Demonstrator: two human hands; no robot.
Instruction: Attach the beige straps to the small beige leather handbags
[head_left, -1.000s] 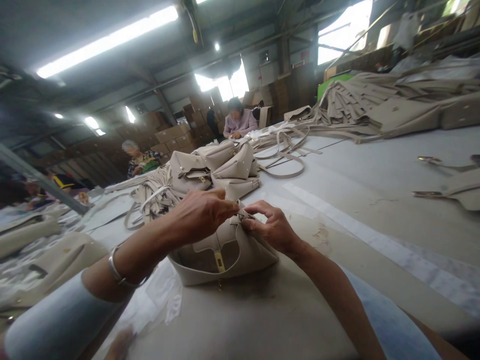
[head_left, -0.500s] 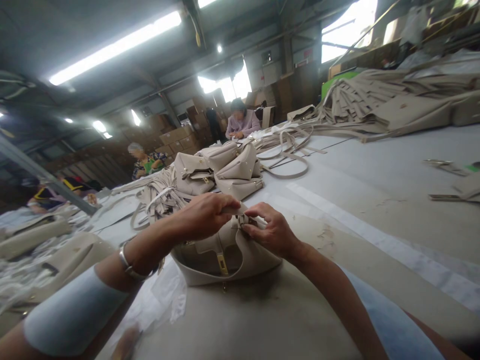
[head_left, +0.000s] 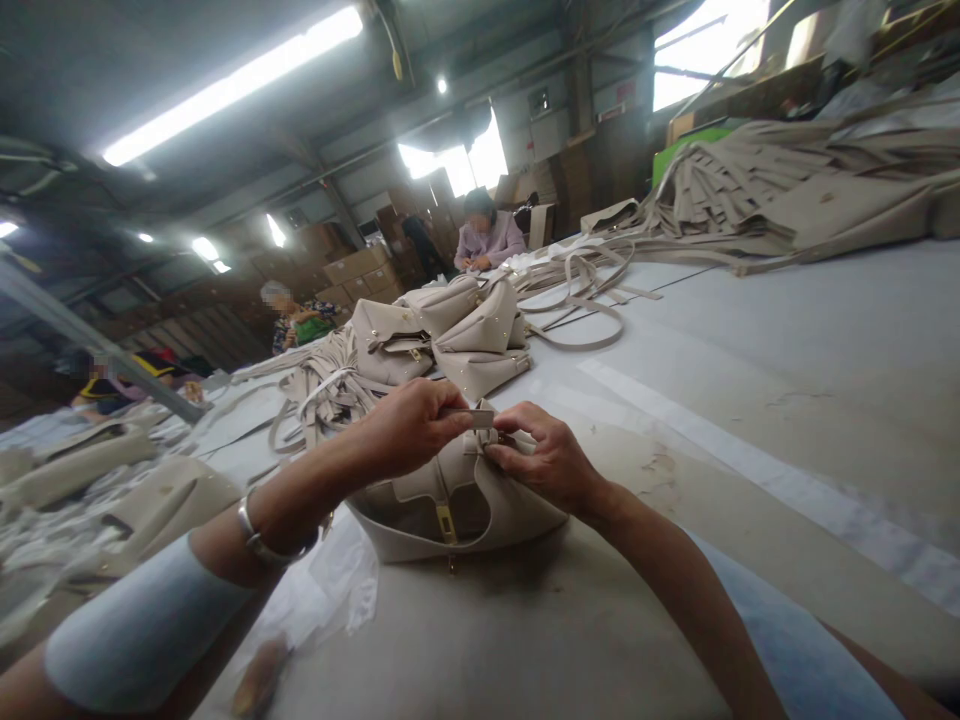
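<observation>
A beige handbag [head_left: 529, 520] stands on the table in front of me, its mouth gaping towards me. A gold clasp plate [head_left: 448, 523] hangs at the front of its opening. My left hand [head_left: 409, 425] is closed, pinching a short beige strap [head_left: 481, 419] between thumb and fingers above the bag's far edge. From the other side, my right hand [head_left: 551, 460] pinches at the bag's upper edge where the strap meets it. Whether its fingertips hold the strap or a small fitting there is too small to tell.
Finished-looking beige bags [head_left: 480, 360] are heaped just beyond. Bundled straps [head_left: 330, 390] lie left of them, and a large strap pile [head_left: 720, 190] is at the back right. White wrapping [head_left: 337, 590] and a blurred brown object [head_left: 259, 678] lie near left. Co-workers [head_left: 489, 240] sit behind.
The strap end in my left hand has turned and shows more of its flat side. My right hand stays at the bag's edge. The view has shifted slightly.
</observation>
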